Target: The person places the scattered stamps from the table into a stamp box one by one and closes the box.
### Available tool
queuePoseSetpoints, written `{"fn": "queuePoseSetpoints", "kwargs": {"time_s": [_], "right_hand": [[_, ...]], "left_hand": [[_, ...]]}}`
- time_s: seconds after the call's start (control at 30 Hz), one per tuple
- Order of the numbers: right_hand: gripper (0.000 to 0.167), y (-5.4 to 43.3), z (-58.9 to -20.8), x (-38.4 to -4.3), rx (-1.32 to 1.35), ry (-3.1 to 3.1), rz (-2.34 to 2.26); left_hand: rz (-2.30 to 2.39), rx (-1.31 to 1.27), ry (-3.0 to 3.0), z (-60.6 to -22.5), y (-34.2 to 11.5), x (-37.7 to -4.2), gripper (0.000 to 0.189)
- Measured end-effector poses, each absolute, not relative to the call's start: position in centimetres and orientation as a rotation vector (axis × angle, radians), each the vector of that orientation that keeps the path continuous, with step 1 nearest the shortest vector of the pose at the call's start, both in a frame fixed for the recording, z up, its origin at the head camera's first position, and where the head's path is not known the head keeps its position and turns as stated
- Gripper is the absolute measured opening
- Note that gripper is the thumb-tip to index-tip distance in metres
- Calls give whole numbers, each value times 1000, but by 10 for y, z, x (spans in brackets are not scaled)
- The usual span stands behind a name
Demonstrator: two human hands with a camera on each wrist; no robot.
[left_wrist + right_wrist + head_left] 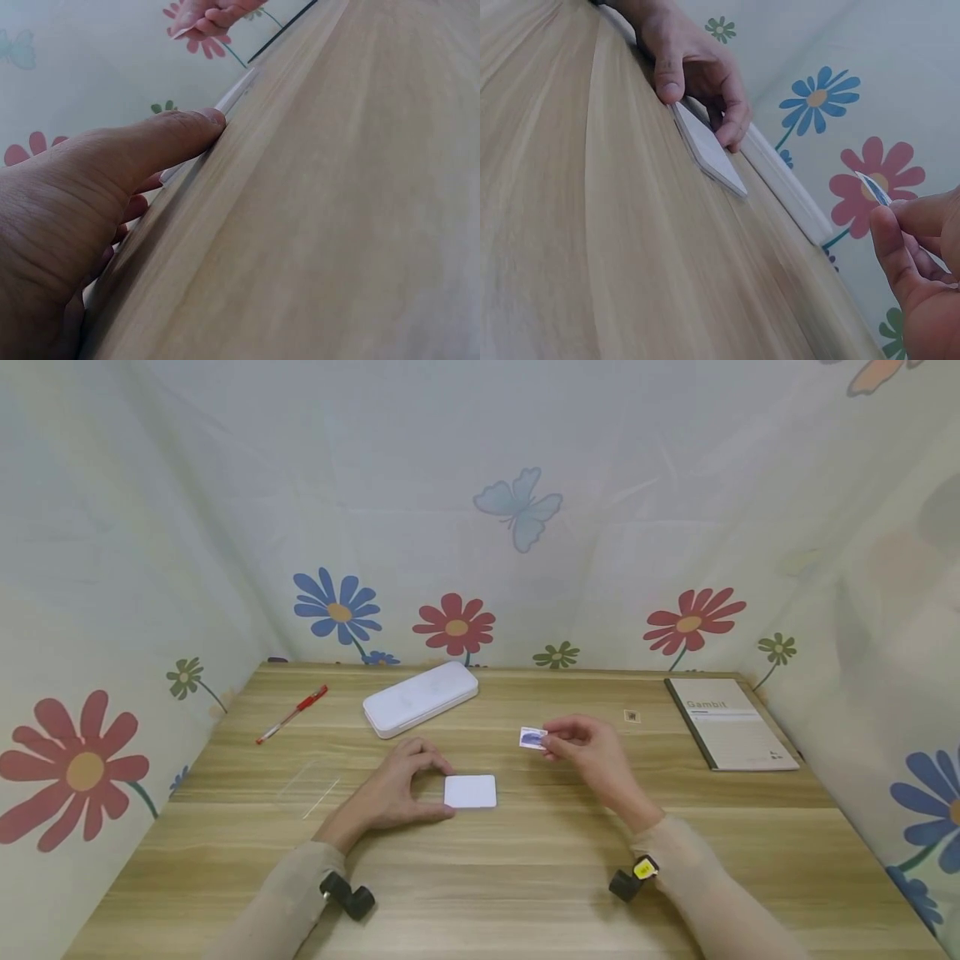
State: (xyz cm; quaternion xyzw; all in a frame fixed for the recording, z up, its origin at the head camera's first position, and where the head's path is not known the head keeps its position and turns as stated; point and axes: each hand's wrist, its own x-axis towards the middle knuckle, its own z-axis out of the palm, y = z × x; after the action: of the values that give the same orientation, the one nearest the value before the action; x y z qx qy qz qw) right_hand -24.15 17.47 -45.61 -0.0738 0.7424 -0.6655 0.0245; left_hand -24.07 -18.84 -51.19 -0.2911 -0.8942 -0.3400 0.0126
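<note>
My left hand (390,789) grips a small white rounded-corner rectangle (470,792) by its left end, thumb at the near edge and fingers at the far edge. In the right wrist view this flat white piece (709,150) has some thickness, like a thin pad or stacked cards, and lies at the tabletop. To the right, my right hand (592,756) pinches a small postage stamp (532,737) with a blue picture and white border between thumb and fingertips, held above the table. Edge-on in the right wrist view, the stamp (874,189) looks slightly bent.
A white pencil case (422,699) lies behind the left hand. A red pen (292,714) and a clear plastic sheet (309,789) are at the left. Another small stamp (632,716) and a notebook (731,724) lie at the right, near the patterned curtain (517,577).
</note>
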Motion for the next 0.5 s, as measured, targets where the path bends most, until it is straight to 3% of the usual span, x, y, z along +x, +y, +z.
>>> {"fn": "queuePoseSetpoints", "kwargs": {"time_s": [0.5], "right_hand": [[23, 141, -459, -242, -269, 2230, -2057]], "left_hand": [[-1056, -894, -2797, -511, -188, -240, 50]]}}
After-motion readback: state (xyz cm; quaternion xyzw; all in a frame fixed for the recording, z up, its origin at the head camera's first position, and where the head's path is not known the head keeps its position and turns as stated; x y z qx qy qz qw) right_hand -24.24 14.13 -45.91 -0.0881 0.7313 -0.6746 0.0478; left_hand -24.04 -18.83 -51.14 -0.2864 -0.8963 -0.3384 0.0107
